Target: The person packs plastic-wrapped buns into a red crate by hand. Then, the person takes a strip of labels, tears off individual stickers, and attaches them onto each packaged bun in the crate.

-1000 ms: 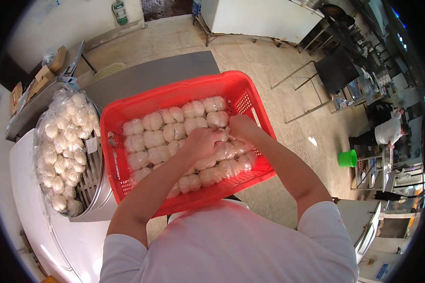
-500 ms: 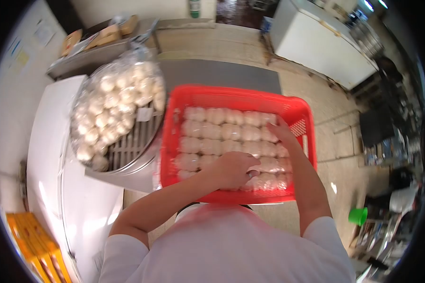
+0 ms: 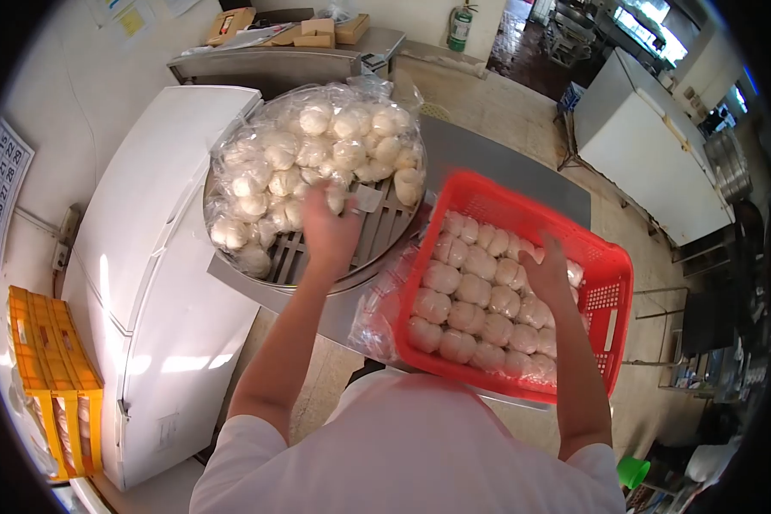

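On the left, a round metal steamer tray point(image 3: 373, 244) with slats holds a clear plastic bag of round white buns point(image 3: 280, 152). My left hand point(image 3: 331, 230) reaches over it, fingers apart and slightly blurred, at the near edge of the bagged buns; whether it touches one I cannot tell. To the right stands a red plastic basket point(image 3: 510, 199) with rows of white buns point(image 3: 467, 317) under clear plastic. Above the right side of those rows is my right hand point(image 3: 550, 272), open with fingers spread. It hides a few buns.
Both containers rest on a grey metal table point(image 3: 540, 176). A white chest freezer point(image 3: 158, 248) is close on the left, with a yellow crate point(image 3: 56, 343) beyond it. Cardboard boxes point(image 3: 317, 32) lie at the back. Another white freezer point(image 3: 651, 146) stands back right.
My left hand has left the basket and moved left to the bagged buns. My right hand stays above the basket. The view has turned left, and the basket appears farther right and tilted.
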Available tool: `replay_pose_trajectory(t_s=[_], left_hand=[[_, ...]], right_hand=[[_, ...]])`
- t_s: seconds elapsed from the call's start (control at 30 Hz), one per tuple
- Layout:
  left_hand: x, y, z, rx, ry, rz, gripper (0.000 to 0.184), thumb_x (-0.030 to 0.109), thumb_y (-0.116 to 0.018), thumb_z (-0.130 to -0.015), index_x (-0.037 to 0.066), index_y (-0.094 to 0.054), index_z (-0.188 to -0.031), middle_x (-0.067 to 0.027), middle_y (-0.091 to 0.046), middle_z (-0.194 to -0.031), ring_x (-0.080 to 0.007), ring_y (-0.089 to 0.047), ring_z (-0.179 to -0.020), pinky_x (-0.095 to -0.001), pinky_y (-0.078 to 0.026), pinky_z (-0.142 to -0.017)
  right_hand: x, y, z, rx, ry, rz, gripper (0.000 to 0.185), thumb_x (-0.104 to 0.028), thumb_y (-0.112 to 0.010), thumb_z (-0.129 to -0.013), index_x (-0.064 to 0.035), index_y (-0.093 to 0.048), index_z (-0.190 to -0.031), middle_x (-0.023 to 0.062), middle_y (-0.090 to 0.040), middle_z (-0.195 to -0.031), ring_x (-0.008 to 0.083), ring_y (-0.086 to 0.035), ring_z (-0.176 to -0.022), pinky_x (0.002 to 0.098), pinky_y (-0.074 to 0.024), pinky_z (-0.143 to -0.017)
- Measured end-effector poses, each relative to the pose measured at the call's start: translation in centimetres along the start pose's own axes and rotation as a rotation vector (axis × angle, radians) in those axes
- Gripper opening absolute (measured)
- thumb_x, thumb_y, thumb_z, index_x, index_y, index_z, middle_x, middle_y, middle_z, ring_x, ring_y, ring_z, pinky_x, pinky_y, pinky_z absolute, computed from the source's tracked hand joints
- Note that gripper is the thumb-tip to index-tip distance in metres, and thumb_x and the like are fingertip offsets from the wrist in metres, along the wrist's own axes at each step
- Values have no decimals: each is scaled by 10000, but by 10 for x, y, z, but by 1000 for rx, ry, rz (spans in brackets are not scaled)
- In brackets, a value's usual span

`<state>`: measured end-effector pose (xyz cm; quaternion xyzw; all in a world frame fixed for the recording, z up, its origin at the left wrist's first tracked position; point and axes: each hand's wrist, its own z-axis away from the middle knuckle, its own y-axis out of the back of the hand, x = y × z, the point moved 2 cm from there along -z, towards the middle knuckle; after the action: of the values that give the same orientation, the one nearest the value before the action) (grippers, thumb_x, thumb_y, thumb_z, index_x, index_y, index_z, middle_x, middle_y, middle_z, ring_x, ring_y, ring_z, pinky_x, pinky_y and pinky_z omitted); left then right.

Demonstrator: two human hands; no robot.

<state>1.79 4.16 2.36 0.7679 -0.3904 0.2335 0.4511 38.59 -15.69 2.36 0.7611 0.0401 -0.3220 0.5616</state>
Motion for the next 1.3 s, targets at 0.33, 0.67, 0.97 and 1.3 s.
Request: replay_pose_trajectory(t_s=[0.33, 0.67, 0.97, 1.3], left_hand=[[-111, 103, -118, 191, 364, -210, 388, 86, -783, -798, 6, -672, -1161, -142, -698, -1176, -286, -630, -1169, -435, -462, -1028], [82, 92, -32, -239, -7, 520, 419, -227, -492, -681, -20, -742, -946, -87, -738, -910, -150, -680, -869, -267, -548, -801], [159, 4, 50, -755, 156, 1230, 702, 2, -856, -765, 8, -514, -1379, -78, -634, -1277, -207, -630, -1169, -323, -530, -966], [164, -74, 126, -1383, 553, 1371, 960, 403, -966, -646, -9, -503, -1379, -104, -674, -1166, -232, -701, -1031, -381, -589, -884]], right_hand=[[-119, -26, 20, -106, 184, -205, 515, -173, -727, -884, 32, -556, -1325, 248, -554, -1378, 413, -531, -1284, 460, -438, -1087], [-204, 6, 21, -87, 346, -473, 612, -212, -795, -839, -25, -565, -1374, 210, -575, -1376, 359, -552, -1276, 434, -451, -1058], [-133, 18, 32, -428, -151, -1096, 240, -204, -651, -1010, 18, -733, -1050, 61, -726, -959, 157, -674, -922, 316, -543, -849], [-83, 72, 63, -237, -78, -921, 598, -518, -501, -1046, 34, -631, -1234, 199, -655, -1122, 308, -582, -1142, 411, -436, -1033]])
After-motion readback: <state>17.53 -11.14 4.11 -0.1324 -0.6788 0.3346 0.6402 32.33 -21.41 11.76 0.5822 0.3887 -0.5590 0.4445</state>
